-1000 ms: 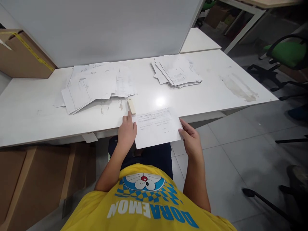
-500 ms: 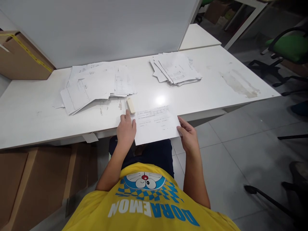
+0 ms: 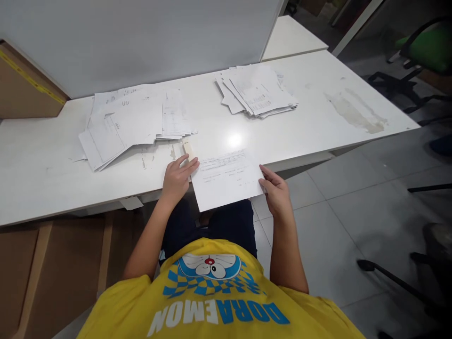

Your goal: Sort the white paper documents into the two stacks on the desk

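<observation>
A white printed sheet of paper (image 3: 228, 181) lies partly on the desk, its near edge reaching out over my lap. My right hand (image 3: 276, 190) pinches its right edge between thumb and fingers. At its upper left corner, my left hand (image 3: 178, 178) lies with fingers stretched out and slightly apart, over the near end of a small cream oblong object (image 3: 188, 149) that looks like a stapler. The fingertips reach the sheet's left edge. My left thumb and the object's near end are hidden.
A spread pile of papers (image 3: 130, 120) lies on the white desk (image 3: 63, 169) at left, and a smaller stack (image 3: 259, 92) at back right. A grey partition (image 3: 151, 42) stands behind. A cardboard box (image 3: 28, 89) sits at far left, and a green chair (image 3: 427, 47) stands right.
My left hand has moved from beside the sheet's left edge onto the cream object, its fingers now pointing right. My right hand still holds the sheet. The view has shifted slightly.
</observation>
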A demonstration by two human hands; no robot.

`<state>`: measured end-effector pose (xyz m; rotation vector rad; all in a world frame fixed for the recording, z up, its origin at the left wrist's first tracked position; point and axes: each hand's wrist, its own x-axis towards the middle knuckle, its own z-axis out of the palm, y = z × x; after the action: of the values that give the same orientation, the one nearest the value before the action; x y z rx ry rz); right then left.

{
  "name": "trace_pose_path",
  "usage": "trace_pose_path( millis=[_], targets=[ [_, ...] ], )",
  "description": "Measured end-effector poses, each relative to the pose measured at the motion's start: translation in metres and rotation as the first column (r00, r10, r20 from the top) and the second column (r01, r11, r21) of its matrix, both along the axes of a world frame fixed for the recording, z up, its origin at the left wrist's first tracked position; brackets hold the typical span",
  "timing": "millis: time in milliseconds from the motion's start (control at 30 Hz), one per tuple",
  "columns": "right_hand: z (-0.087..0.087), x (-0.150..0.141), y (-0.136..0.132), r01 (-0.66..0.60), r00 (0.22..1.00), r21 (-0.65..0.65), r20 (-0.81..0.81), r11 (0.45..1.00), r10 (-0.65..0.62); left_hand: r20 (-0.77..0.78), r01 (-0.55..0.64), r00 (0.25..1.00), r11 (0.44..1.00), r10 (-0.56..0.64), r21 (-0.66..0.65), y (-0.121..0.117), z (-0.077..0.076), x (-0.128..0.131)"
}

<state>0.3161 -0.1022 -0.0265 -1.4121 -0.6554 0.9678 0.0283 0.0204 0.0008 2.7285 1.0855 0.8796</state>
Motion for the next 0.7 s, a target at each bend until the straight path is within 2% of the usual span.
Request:
trace_pose_path(
  millis=[267, 367, 433, 500, 567, 633, 700],
  targets=[
    [0.001, -0.004, 0.005, 0.068, 0.998, 0.009, 0.005, 0.998, -0.068, -0.023, -0.047, 0.999, 0.998, 0.046, -0.032, -0.002, 0.002, 0.002],
    [0.003, 0.008, 0.006, 0.221, 0.969, 0.078, 0.098, 0.972, -0.228, -0.022, -0.109, 0.994, 0.994, 0.109, 0.003, -0.003, 0.001, 0.005],
    [0.002, 0.026, 0.014, 0.361, 0.909, 0.182, 0.15, 0.915, -0.389, -0.024, -0.162, 0.986, 0.986, 0.162, 0.027, -0.004, 0.0, 0.008],
    [0.0, 0.049, 0.034, 0.455, 0.841, 0.275, 0.181, 0.847, -0.511, -0.03, -0.197, 0.98, 0.98, 0.198, 0.04, -0.005, -0.001, 0.011],
    [-0.001, 0.071, 0.064, 0.513, 0.791, 0.295, 0.203, 0.806, -0.578, -0.041, -0.212, 0.976, 0.976, 0.214, 0.05, -0.005, -0.002, 0.012],
    [-0.001, 0.088, 0.1, 0.573, 0.77, 0.222, 0.185, 0.789, -0.611, -0.061, -0.213, 0.974, 0.975, 0.217, 0.065, -0.006, -0.002, 0.012],
    [0.005, 0.097, 0.133, 0.598, 0.783, 0.117, 0.124, 0.793, -0.609, -0.084, -0.205, 0.974, 0.975, 0.211, 0.083, -0.006, -0.002, 0.011]
  ],
)
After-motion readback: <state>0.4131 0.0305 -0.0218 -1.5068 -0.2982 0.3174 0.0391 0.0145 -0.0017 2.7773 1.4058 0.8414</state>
